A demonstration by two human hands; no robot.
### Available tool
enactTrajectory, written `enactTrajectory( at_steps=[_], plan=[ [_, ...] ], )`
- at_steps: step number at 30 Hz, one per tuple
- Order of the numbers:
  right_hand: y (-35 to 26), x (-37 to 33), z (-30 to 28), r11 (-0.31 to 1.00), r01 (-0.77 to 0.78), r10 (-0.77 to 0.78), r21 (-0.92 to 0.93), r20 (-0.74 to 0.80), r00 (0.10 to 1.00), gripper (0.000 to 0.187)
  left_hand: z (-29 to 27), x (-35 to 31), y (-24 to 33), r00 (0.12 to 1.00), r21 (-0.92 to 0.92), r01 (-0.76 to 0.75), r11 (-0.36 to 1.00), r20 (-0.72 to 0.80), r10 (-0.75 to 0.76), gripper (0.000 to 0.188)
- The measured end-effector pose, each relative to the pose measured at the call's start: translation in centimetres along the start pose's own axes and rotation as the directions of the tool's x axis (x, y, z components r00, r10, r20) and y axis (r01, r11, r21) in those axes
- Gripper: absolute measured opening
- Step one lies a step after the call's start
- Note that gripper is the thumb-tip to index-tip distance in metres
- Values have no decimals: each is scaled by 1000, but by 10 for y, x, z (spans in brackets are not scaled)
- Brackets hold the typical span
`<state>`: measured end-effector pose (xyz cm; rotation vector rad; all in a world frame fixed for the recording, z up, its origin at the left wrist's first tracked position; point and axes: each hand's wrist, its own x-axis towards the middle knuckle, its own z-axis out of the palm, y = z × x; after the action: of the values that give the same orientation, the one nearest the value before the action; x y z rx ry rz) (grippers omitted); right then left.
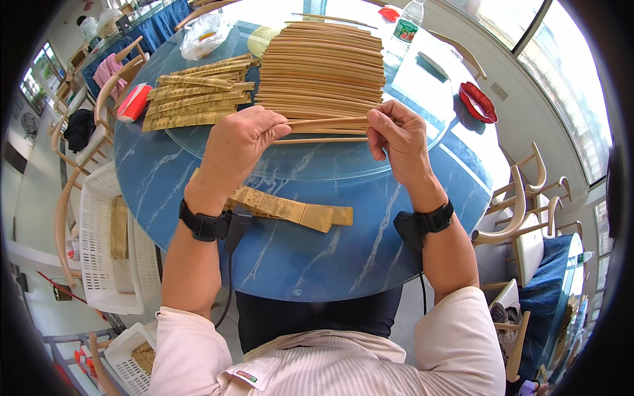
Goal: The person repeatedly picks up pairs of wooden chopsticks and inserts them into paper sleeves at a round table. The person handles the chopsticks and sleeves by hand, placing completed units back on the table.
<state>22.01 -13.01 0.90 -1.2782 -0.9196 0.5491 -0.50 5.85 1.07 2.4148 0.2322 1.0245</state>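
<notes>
Between my two hands a pair of slim brown chopsticks (328,123) is held crosswise, just in front of a large stack of the same chopsticks (321,69). My left hand (247,132) pinches the left end, fingers closed. The right end sits between thumb and fingers of my right hand (398,132). One more chopstick (320,140) lies on the glass turntable just nearer to me. Gold printed paper sleeves (290,208) lie fanned on the table below my left wrist. A bigger pile of gold sleeves (195,96) rests left of the stack.
The blue marbled round table (343,257) carries a plastic bottle (406,26), a red dish (477,103), a red-and-white packet (135,103) and a plastic bag (206,34). White crates (99,251) stand at the left, one holding gold bundles. Wooden chairs (505,221) surround the table.
</notes>
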Motion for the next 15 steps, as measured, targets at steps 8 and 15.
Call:
enactTrajectory(
  at_steps=[8,15],
  plan=[
    [6,8,-8,984,2,7,177,-51,999,22,-5,0,-17,868,-467,463,753,67,-492,23],
    [5,11,-6,977,70,-68,199,-17,998,21,-2,3,-19,948,-436,237,868,-92,-305,20]
  ],
)
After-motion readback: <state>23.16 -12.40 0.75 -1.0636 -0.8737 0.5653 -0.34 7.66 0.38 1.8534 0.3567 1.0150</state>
